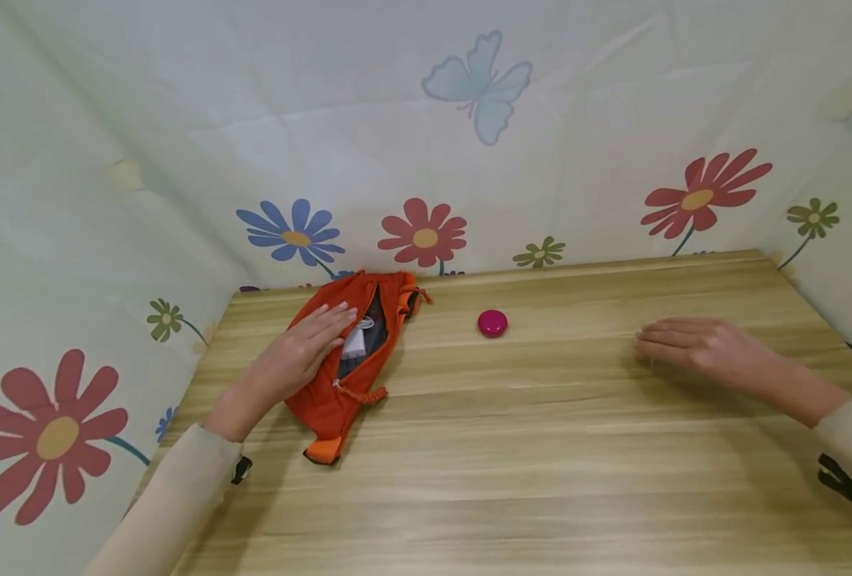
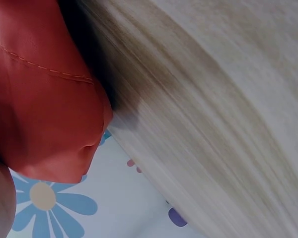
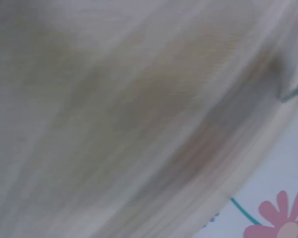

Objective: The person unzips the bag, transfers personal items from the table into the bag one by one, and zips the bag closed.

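Note:
An orange-red zippered pouch (image 1: 325, 404) lies at the left of the table, its zipper open. Inside show a white charger-like block (image 1: 354, 344) and a coiled white cable (image 1: 366, 322). My left hand (image 1: 302, 350) rests on the pouch's left side, fingers extended to the edge of the opening. In the left wrist view the pouch's stitched fabric (image 2: 49, 109) fills the upper left. Over the right part of the table, my right hand (image 1: 706, 350) pinches a small key (image 3: 294, 92), which points down from the fingertips. Its grip is mostly hidden.
A shiny magenta round case (image 1: 493, 323) sits on the wood-grain table (image 1: 512, 464) between the hands. An orange braided zipper cord (image 1: 364, 394) trails off the pouch's right side. Fabric walls with printed flowers (image 1: 423, 238) enclose the table at the back and sides.

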A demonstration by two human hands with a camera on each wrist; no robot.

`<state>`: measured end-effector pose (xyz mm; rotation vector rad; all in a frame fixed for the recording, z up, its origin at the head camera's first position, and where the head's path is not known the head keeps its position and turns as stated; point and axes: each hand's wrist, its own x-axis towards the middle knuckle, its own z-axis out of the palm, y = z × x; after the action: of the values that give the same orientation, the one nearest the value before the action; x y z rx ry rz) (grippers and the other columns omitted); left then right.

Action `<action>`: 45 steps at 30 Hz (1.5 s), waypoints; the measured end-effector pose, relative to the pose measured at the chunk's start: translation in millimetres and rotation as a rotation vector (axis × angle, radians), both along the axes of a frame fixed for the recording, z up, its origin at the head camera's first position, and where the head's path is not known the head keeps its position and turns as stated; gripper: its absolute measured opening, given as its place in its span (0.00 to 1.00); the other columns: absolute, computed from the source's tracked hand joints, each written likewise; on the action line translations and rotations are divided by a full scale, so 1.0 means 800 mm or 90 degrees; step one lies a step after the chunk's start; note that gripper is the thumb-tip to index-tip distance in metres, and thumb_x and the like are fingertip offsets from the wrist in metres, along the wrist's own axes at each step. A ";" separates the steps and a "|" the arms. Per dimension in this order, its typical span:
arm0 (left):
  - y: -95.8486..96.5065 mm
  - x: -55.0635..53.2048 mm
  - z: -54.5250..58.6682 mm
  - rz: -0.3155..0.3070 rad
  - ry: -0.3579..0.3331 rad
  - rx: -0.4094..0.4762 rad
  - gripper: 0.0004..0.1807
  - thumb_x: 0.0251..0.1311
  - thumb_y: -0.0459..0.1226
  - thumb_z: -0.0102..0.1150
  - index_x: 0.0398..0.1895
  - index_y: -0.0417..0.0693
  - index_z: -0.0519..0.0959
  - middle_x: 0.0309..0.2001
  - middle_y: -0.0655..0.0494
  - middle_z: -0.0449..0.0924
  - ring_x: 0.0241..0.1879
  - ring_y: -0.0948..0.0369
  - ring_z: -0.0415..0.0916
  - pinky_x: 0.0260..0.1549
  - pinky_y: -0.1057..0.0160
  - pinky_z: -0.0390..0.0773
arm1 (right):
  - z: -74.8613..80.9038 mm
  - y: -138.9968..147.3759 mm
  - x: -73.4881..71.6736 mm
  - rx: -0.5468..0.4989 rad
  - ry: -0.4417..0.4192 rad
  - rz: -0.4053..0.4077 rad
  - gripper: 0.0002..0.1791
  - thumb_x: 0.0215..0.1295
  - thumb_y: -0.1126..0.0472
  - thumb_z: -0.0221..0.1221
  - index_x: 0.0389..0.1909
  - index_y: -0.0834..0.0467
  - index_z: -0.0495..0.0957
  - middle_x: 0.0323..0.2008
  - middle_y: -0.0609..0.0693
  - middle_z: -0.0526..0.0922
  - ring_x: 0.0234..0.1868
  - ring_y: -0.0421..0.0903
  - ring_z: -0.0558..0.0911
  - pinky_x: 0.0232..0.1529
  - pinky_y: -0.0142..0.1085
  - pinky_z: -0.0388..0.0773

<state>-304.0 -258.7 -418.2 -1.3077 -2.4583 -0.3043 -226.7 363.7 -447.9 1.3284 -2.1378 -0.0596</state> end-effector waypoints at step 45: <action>-0.002 0.006 0.006 0.007 0.005 0.012 0.28 0.70 0.31 0.59 0.72 0.42 0.71 0.70 0.44 0.72 0.70 0.47 0.68 0.66 0.46 0.70 | 0.050 -0.208 -0.056 -0.171 -0.236 -0.026 0.19 0.59 0.67 0.71 0.53 0.63 0.85 0.41 0.54 0.90 0.35 0.45 0.90 0.35 0.39 0.86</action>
<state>-299.0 -260.3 -413.6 -1.2850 -2.4487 -0.3180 -271.2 197.4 -408.2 1.2068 -2.3734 0.4763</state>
